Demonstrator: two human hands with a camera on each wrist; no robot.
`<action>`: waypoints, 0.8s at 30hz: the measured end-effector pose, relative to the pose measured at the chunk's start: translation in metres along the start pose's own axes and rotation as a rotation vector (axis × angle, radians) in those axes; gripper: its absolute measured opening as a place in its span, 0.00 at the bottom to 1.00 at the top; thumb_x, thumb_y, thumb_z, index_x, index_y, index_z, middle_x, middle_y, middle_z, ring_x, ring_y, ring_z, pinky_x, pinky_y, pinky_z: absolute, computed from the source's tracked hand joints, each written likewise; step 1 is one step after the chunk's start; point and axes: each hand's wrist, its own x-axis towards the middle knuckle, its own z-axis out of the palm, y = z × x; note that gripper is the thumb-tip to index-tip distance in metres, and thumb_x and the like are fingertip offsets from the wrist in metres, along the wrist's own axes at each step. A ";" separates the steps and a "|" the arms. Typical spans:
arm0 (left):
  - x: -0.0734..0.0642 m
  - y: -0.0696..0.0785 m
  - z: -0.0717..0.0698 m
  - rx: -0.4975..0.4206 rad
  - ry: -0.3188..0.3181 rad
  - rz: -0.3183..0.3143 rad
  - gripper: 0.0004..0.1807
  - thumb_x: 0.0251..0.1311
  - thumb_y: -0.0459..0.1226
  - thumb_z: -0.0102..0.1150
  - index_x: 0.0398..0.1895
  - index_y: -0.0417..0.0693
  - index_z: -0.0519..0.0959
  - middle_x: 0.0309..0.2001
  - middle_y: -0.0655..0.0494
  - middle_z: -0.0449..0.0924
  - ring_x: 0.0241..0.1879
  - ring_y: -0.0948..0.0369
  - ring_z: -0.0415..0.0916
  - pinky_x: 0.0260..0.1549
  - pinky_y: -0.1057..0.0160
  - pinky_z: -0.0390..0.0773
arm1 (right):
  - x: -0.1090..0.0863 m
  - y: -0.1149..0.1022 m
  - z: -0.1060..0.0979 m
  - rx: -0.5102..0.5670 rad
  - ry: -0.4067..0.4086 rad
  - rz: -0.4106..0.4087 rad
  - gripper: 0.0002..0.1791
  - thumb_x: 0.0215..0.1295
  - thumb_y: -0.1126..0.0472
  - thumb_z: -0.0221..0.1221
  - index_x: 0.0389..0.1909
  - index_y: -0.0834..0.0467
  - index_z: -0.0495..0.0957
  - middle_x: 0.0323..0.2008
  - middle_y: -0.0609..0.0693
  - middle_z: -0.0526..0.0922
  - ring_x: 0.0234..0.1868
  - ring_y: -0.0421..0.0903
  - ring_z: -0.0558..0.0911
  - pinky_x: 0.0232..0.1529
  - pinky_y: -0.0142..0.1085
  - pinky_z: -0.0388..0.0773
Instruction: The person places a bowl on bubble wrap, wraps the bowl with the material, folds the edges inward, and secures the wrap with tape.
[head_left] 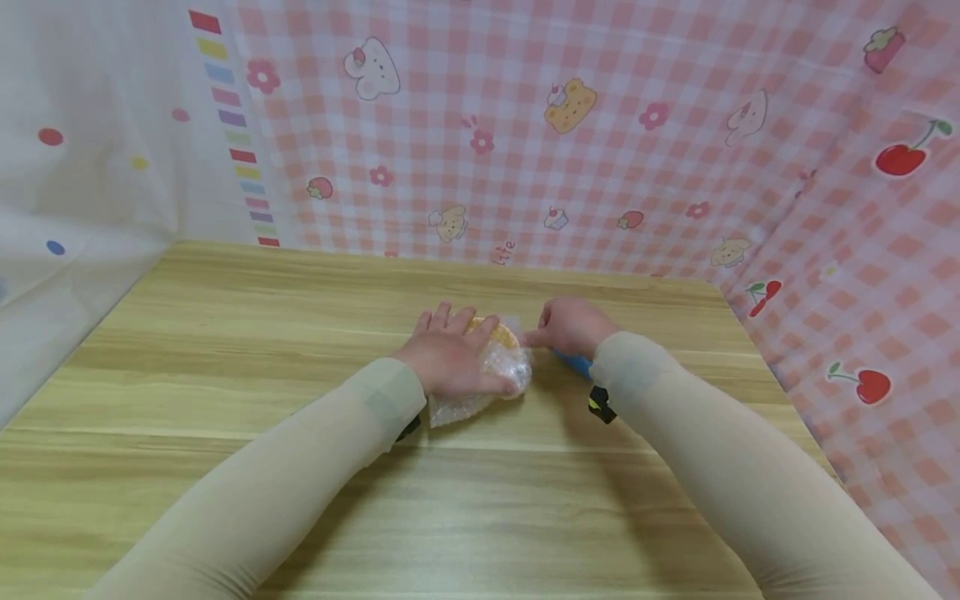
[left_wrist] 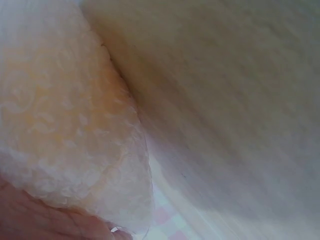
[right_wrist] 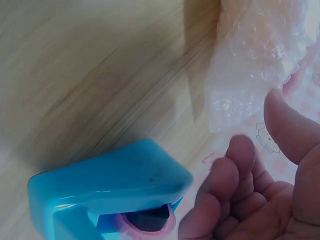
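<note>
A yellow-orange thing with a rounded edge (head_left: 501, 335) lies wrapped in bubble wrap (head_left: 507, 367) near the middle of the table. My left hand (head_left: 453, 354) rests on the package, fingers spread. The left wrist view shows the bubble wrap (left_wrist: 75, 120) up close, yellow-orange showing through it. At the package's right edge is my right hand (head_left: 573, 325), its thumb (right_wrist: 287, 122) stretched toward the bubble wrap and its other fingers loosely bent. Just below those fingers stands a blue tape dispenser (right_wrist: 110, 180) with a pink core, mostly hidden behind the hand in the head view.
The wood-grain table (head_left: 480, 517) reaches back to a pink checked cloth (head_left: 517, 158) hung behind it. More cloth hangs at the right, and a pale dotted sheet (head_left: 90, 167) hangs at the left. Dark wrist gear (head_left: 600, 405) shows below the right sleeve.
</note>
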 end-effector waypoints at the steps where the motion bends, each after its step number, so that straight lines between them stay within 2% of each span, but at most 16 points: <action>1: 0.000 0.000 0.000 0.000 0.002 0.001 0.65 0.54 0.85 0.42 0.88 0.61 0.43 0.87 0.45 0.39 0.84 0.34 0.31 0.82 0.34 0.37 | -0.001 0.001 0.000 0.002 0.021 -0.001 0.23 0.70 0.42 0.67 0.42 0.60 0.81 0.39 0.52 0.84 0.39 0.48 0.80 0.40 0.38 0.77; 6: -0.001 0.000 -0.002 0.002 -0.006 0.010 0.65 0.54 0.85 0.42 0.88 0.61 0.42 0.87 0.45 0.39 0.84 0.34 0.31 0.82 0.35 0.37 | -0.003 0.009 -0.001 0.060 0.131 0.010 0.21 0.75 0.41 0.61 0.39 0.57 0.80 0.36 0.52 0.83 0.36 0.48 0.79 0.35 0.39 0.77; 13: 0.000 -0.002 -0.004 -0.006 -0.016 0.024 0.65 0.54 0.85 0.43 0.88 0.62 0.42 0.87 0.44 0.39 0.84 0.33 0.31 0.82 0.35 0.36 | -0.006 0.019 -0.001 0.078 0.233 0.007 0.24 0.79 0.39 0.56 0.44 0.58 0.81 0.37 0.54 0.86 0.37 0.51 0.81 0.36 0.41 0.78; 19: -0.001 -0.004 -0.006 -0.011 -0.018 0.028 0.64 0.54 0.84 0.44 0.88 0.63 0.42 0.87 0.44 0.41 0.84 0.33 0.31 0.81 0.33 0.35 | -0.008 0.025 -0.001 0.051 0.272 0.014 0.27 0.79 0.38 0.53 0.52 0.60 0.82 0.49 0.57 0.86 0.49 0.56 0.80 0.51 0.50 0.81; 24: -0.001 -0.003 -0.009 0.003 -0.020 0.041 0.64 0.55 0.83 0.45 0.88 0.62 0.44 0.87 0.44 0.43 0.84 0.32 0.33 0.81 0.31 0.36 | -0.012 0.029 -0.001 0.057 0.284 0.023 0.31 0.80 0.38 0.50 0.61 0.61 0.78 0.61 0.60 0.80 0.65 0.60 0.74 0.66 0.57 0.75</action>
